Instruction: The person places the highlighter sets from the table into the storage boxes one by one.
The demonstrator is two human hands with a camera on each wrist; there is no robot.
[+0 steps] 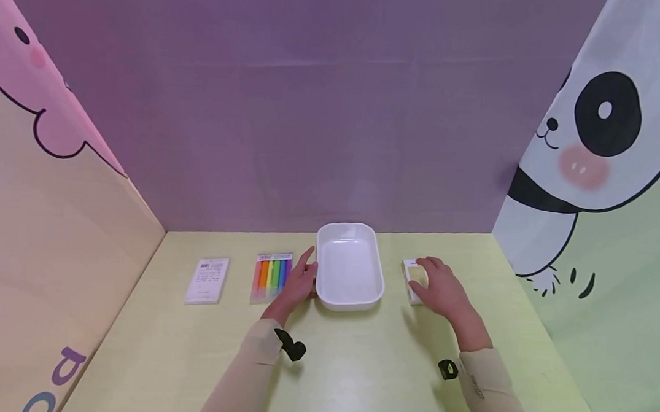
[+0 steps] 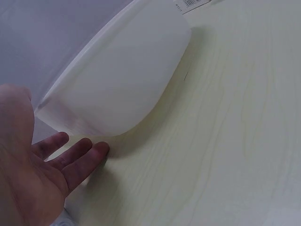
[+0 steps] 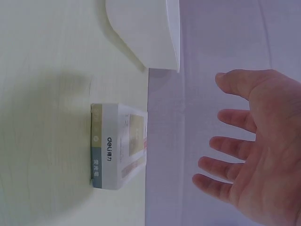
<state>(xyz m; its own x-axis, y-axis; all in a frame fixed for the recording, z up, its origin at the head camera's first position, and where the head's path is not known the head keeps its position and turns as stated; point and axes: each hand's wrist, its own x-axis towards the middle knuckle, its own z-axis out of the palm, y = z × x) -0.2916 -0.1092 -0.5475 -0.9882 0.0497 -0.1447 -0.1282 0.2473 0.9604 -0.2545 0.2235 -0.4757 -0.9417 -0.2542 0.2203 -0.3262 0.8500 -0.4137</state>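
Observation:
A white rectangular basin (image 1: 351, 265) stands in the middle of the table. At its left side is my left hand (image 1: 299, 284), thumb up along the wall; in the left wrist view the fingers (image 2: 82, 167) are extended close to the basin's end. My right hand (image 1: 442, 289) hovers over a small white and beige box (image 1: 417, 275) right of the basin. Seen from the right wrist, that box (image 3: 120, 148) carries "deli" lettering, and the spread fingers of the right hand (image 3: 263, 155) are apart from it.
Left of the basin lies a clear pack of rainbow-coloured pens (image 1: 271, 278). Farther left is a flat white box (image 1: 207, 280) with printed text. A purple backdrop (image 1: 333, 138) rises behind the table, with printed panels on both sides.

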